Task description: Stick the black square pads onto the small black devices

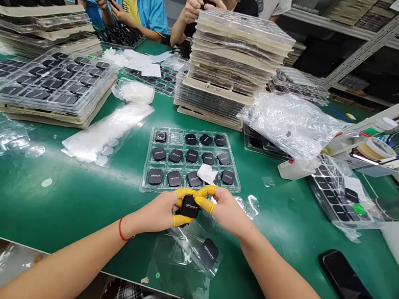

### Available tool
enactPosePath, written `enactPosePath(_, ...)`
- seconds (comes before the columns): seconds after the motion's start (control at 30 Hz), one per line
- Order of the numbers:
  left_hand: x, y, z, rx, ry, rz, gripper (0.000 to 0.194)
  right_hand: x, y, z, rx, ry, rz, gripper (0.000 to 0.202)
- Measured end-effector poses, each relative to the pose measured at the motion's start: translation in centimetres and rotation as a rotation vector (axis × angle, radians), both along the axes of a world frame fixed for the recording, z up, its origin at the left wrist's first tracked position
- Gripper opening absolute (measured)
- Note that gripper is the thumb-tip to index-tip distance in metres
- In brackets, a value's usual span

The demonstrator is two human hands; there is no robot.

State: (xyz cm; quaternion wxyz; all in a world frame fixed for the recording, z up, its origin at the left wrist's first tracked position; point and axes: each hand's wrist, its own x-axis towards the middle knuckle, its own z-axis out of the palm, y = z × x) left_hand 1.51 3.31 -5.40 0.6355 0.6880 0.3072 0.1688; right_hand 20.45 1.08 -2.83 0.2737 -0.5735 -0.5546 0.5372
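Seeing 1 black square (187,212) between left hand (162,209) and right hand (228,212), fingers (204,204) pinching it; logo (191,206) faces my camera upright, long axis unclear.

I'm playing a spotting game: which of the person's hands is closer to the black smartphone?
Right. The right hand is up and to the left of the black smartphone in the picture; the left hand is farther off the same way, beyond the right hand.

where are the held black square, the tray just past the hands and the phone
Black square (190,207), head view: printed face.
Tray (176,138), head view: bare pocket.
Phone (352,289), head view: dark top face.
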Motion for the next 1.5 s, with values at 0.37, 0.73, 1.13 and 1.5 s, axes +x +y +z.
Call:
enactPosePath(0.37,0.0,0.0,0.1,-0.026,0.014,0.014,0.050,-0.1,0.0,-0.2,0.014,-0.051,0.002,0.016)
enactPosePath(0.73,0.2,0.0,0.0,-0.244,-0.123,0.058,0.051,-0.6,-0.4,0.2,0.338,-0.305,0.068,0.044)
enactPosePath(1.13,0.6,0.6,-0.3,-0.477,-0.302,0.228,0.059,-1.1,2.7,-1.2,0.073,0.034,0.065,0.031)
enactPosePath(1.5,0.7,1.7,-2.7,-0.428,-0.332,0.486,0.042,-6.4,19.4,-2.1,0.466,-0.774,-0.002,0.025)
